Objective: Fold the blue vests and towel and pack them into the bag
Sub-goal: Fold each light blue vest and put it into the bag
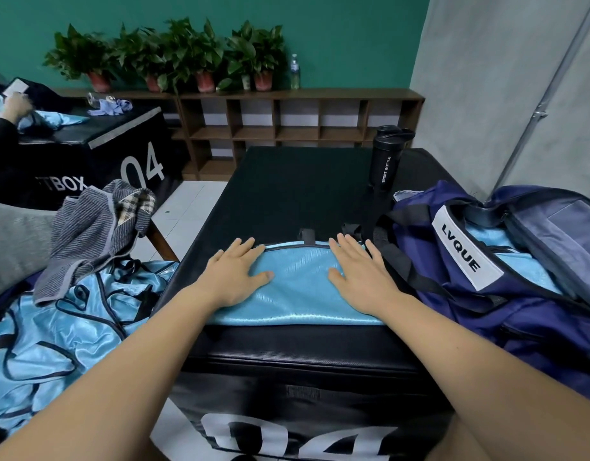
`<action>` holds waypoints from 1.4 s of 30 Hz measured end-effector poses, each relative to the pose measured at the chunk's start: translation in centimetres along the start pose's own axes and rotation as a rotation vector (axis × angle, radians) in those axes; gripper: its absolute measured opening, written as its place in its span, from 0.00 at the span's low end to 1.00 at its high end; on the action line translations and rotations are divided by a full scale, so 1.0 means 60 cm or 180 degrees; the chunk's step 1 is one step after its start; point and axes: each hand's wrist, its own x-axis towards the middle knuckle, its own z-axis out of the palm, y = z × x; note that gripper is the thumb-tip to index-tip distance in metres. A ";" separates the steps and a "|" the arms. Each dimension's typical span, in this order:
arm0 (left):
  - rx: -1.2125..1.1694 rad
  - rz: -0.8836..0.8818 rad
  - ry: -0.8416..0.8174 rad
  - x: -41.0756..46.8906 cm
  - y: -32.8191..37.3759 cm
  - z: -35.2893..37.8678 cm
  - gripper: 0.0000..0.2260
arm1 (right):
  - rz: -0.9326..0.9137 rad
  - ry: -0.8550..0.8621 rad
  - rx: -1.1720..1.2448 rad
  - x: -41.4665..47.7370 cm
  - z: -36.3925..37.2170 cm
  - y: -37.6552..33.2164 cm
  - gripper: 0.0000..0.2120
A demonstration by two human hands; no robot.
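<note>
My left hand [235,272] and right hand [360,271] lie flat with fingers straight, gripping nothing. They press the two ends of a folded vest [300,291] on the box [287,194]. The vest's long axis runs left to right along the near edge. The bag [486,321] gapes just beside its right end, so my right hand is nearer; blue cloth shows inside. The towel [91,234] and loose vests [54,327] lie to my left.

Legible: bag "LVQUE"; bottle [386,158] "SPORT BOTTLE"; box "04".

Left grip [235,274] and right grip [356,272] lie flat, palms down, apart.
</note>
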 end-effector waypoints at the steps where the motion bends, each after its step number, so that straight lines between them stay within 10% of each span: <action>1: -0.0008 -0.0096 0.0034 -0.002 -0.006 -0.004 0.35 | -0.0021 0.0044 0.0020 -0.001 -0.001 0.000 0.33; 8: -0.0564 -0.0826 0.0707 -0.007 -0.063 -0.032 0.28 | -0.0219 0.0428 0.0355 -0.005 -0.021 0.002 0.30; 14: -0.0387 -0.1286 0.0241 -0.022 -0.073 -0.045 0.23 | -0.0187 0.0533 0.0420 -0.007 -0.025 0.006 0.26; 42: -0.2647 -0.1203 0.0948 -0.064 -0.039 -0.110 0.11 | -0.0184 0.0299 0.1123 -0.031 -0.044 0.015 0.05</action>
